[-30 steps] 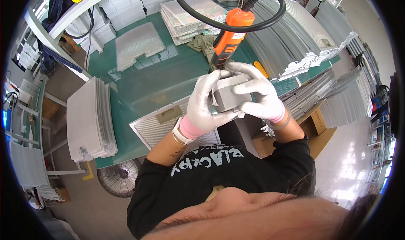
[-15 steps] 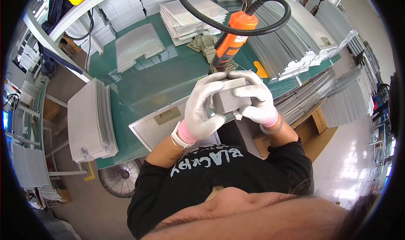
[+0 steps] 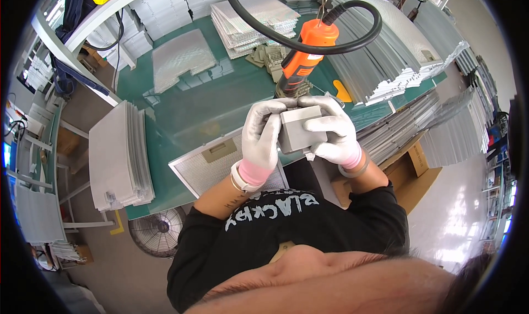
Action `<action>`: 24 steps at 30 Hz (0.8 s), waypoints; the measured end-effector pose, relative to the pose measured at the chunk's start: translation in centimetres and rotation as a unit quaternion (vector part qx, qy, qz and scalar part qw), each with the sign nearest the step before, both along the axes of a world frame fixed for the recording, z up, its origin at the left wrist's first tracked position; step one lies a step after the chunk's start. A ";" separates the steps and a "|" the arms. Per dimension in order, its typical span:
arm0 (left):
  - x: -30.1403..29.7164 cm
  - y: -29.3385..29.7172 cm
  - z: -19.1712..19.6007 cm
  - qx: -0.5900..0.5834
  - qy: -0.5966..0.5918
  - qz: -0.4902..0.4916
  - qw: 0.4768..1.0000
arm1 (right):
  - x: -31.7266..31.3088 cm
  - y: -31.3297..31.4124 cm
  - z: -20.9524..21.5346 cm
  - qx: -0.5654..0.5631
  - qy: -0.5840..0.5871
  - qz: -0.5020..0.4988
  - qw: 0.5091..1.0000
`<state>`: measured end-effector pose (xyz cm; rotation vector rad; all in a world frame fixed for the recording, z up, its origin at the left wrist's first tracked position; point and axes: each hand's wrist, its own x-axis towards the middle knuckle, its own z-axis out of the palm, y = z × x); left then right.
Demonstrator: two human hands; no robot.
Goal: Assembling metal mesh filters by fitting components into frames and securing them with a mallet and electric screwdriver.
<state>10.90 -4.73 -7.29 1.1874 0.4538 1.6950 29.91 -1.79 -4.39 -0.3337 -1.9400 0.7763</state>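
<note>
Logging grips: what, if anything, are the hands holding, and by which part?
A grey block: the left hand is at its left edge, and the right hand grips its right side, fingers lying partly across the visible face.

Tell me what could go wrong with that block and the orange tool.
The block, held up between the left hand and right hand, could slip if either loosens. The orange tool hangs just beyond them and might bump them. Its looped cord might snag a raised hand.
</note>
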 end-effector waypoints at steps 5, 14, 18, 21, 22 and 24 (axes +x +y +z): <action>1.0 0.0 -1.4 -0.038 -0.097 -0.035 0.994 | 0.2 0.1 -0.2 0.001 0.010 0.000 1.000; 0.5 -0.1 -2.5 -0.079 -0.061 -0.013 0.995 | 0.7 0.7 -0.7 0.007 0.009 0.016 1.000; -1.4 -0.2 -2.4 -0.007 -0.038 -0.080 0.996 | 0.6 0.6 -0.9 0.011 0.017 0.008 1.000; -0.6 -0.8 -1.2 -0.013 0.033 0.008 0.999 | 0.5 0.8 -1.1 0.010 0.021 0.012 1.000; -0.2 -0.9 -1.5 0.024 0.017 0.031 0.999 | 0.5 0.8 -1.1 0.010 0.022 0.017 1.000; -0.6 -0.8 -2.2 0.043 0.052 0.048 0.997 | 0.5 0.7 -1.0 0.007 0.021 0.015 1.000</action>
